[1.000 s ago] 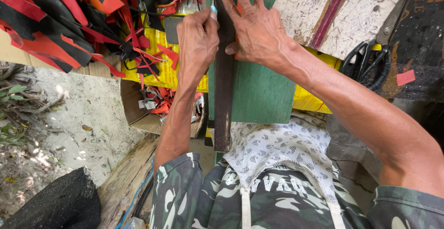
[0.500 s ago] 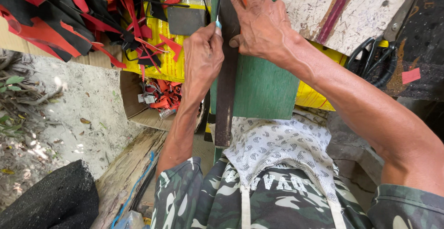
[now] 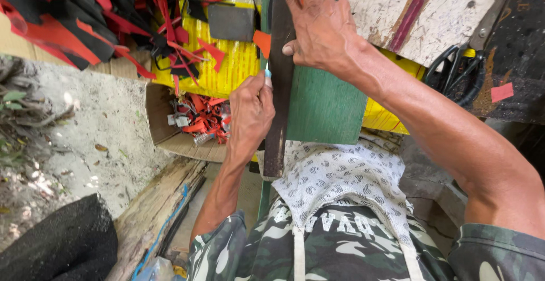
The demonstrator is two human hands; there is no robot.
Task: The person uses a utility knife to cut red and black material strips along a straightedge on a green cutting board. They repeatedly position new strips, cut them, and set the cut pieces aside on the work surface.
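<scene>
The right hand [image 3: 321,31] lies spread, palm down, fingers flat, pressing a long dark strip of stiff material [image 3: 278,88] onto a green wooden board [image 3: 326,105] that serves as the counter; the strip runs from above the hands down past the board's near edge, w/ its lower end hanging free just below the left wrist. The left hand [image 3: 250,113] is curled closed round a small thin blade w/ a pale blue tip [image 3: 267,74], the tip set against the strip's left edge, just beside the right thumb. Biggest risk, as I judge it: the blade tip sits very near that thumb, so a slip or a snag in the material could send it into the right hand. The strip's overhanging end has no support, so it could twist or lift and pull the cut off line if the right-hand pressure eases. Left of the left hand an open cardboard box of red and black offcuts [image 3: 190,122] sits close by; an elbow knock could tip it. Heaped red and black scraps [image 3: 85,20] lie further left, black scissors [image 3: 454,74] well right of the right hand — neither in the way.
</scene>
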